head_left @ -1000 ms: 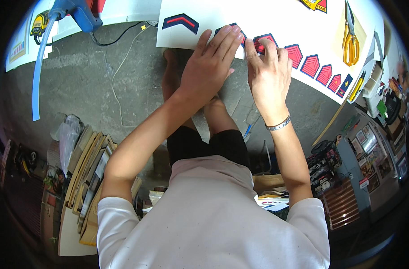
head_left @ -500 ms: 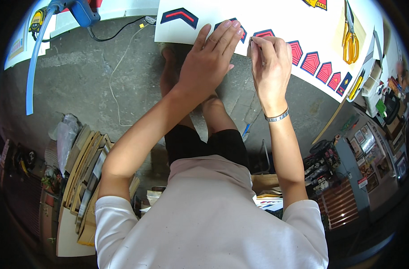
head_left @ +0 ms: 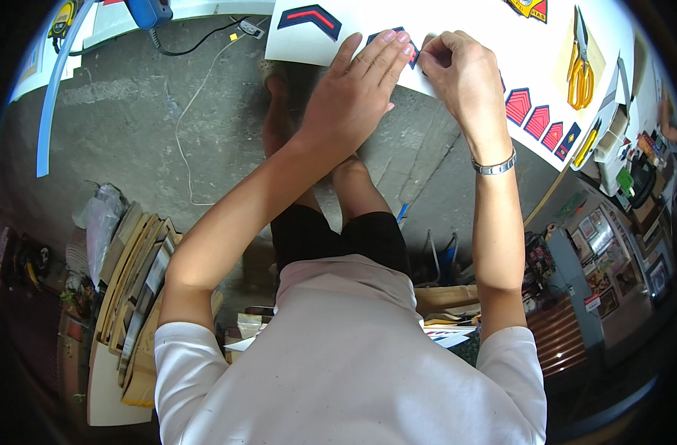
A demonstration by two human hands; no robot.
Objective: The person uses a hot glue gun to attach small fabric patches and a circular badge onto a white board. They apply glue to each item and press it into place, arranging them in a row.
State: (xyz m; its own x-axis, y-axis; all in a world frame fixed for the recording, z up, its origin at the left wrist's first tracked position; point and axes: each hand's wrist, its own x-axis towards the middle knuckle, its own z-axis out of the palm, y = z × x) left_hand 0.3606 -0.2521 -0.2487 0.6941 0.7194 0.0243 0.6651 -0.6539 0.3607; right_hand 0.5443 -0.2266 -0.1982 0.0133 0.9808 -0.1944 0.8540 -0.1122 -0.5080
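Note:
A white sheet [head_left: 457, 15] on the table carries a row of navy and red chevron patches. My left hand [head_left: 353, 93] lies flat with its fingers stretched over one patch [head_left: 413, 59], so only that patch's edges show. Just right of it is my right hand [head_left: 468, 85], its thumb and fingers curled in a pinch above the sheet. Whatever is between those fingertips is too small to make out. A wide chevron patch [head_left: 309, 18] sits uncovered to the left. Several smaller ones, such as this striped patch [head_left: 518, 106], run down to the right, some partly behind my right hand.
Orange-handled scissors [head_left: 580, 78] and a yellow utility knife [head_left: 588, 144] lie at the right. A yellow patch [head_left: 530, 7] is at the far edge. At upper left are a tape measure [head_left: 61, 21], a blue corded tool [head_left: 149, 12] and a hanging blue strip [head_left: 54, 104].
My right hand has moved right, away from my left hand, and now covers patches that showed before. My left hand stays over the same patch. The whole view has shifted slightly.

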